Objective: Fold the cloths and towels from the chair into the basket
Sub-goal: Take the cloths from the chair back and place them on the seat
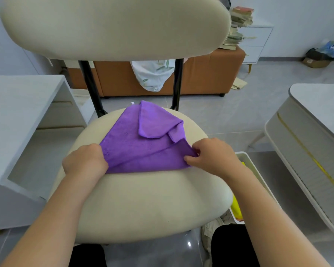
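Observation:
A purple cloth [143, 143] lies partly folded on the cream seat of the chair [152, 199], its far corner turned back on itself. My left hand [85, 162] grips the cloth's near left corner. My right hand [210, 155] pinches the near right corner between thumb and fingers. To the right of the chair, low on the floor, stands the white basket [247, 160], mostly hidden by my right forearm, with something yellow [236, 209] inside it.
A white desk [17, 112] stands at the left. A pale table or cabinet [307, 141] stands at the right. Behind the chair is an orange bench [206, 74] with a hanging white patterned cloth [152, 74] and stacked books [239, 20].

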